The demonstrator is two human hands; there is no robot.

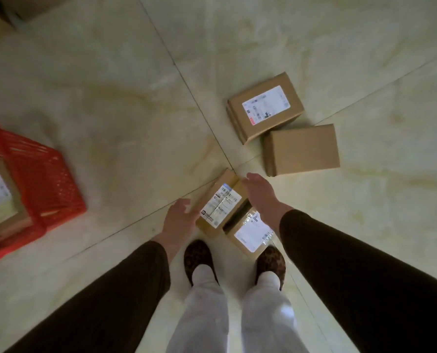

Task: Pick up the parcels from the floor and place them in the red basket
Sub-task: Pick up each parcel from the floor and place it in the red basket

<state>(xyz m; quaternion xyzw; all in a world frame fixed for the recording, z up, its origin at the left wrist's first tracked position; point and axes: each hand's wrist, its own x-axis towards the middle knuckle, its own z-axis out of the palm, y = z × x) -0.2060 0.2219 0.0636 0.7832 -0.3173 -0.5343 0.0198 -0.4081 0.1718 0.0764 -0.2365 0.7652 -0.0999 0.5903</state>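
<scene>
Pale tiled floor (pixel 136 110), parcels scattered. Left hand (pixel 178 219) and right hand (pixel 259 191) spread, flanking near parcel (pixel 218 205), holding nothing yet. Best: squeeze both long sides, lift level. Second parcel (pixel 249 233) tight against it by feet, so mind snagging. Basket (pixel 46 179) off left, one box inside, open floor between.

The basket (pixel 46 179) at the left edge of the frame is red with a lattice of slots, and the parcel (pixel 1 200) inside it is brown with a white label. The 4 parcels on the pale, cream-veined marble floor (pixel 110 98) are brown cardboard; 3 bear white labels, while the plain box (pixel 301 150) at centre right shows none. At the bottom of the frame are dark brown sleeves (pixel 365 276), white trousers (pixel 204 314) and leopard-spotted slippers (pixel 198 253).
</scene>
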